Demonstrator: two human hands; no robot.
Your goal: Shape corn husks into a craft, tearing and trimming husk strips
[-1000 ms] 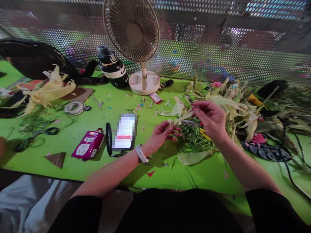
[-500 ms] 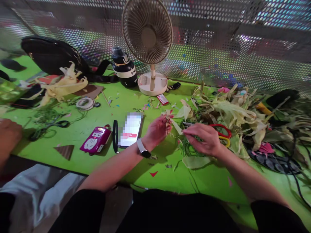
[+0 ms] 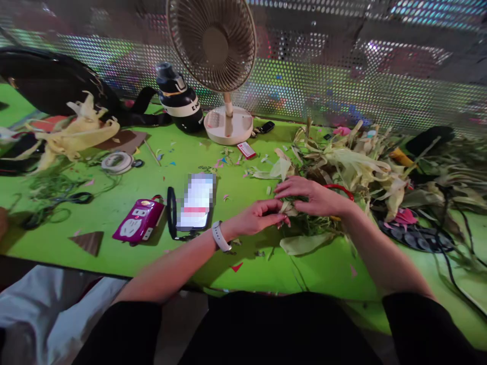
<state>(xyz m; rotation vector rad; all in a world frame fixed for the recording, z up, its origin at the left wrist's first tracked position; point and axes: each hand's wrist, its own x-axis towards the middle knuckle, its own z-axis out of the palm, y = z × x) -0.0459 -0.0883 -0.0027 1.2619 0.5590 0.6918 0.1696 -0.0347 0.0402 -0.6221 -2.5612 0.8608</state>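
Hands together: our left hand (image 3: 261, 217) pinches pale husk strip (image 3: 284, 207) down on green tabletop (image 3: 327, 274); our right hand (image 3: 314, 196) lies flat, fingers extended, over it. Perforated screen (image 3: 342, 76) behind. We count one fan (image 3: 213, 43), one phone (image 3: 197, 200), one bottle (image 3: 178, 101).

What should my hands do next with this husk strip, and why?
Probably close the left hand into a firm grip on the pale husk strip and lift it clear. Both hands lie low on the green strands, the right hand flat beside the strip, so it is half hidden there.
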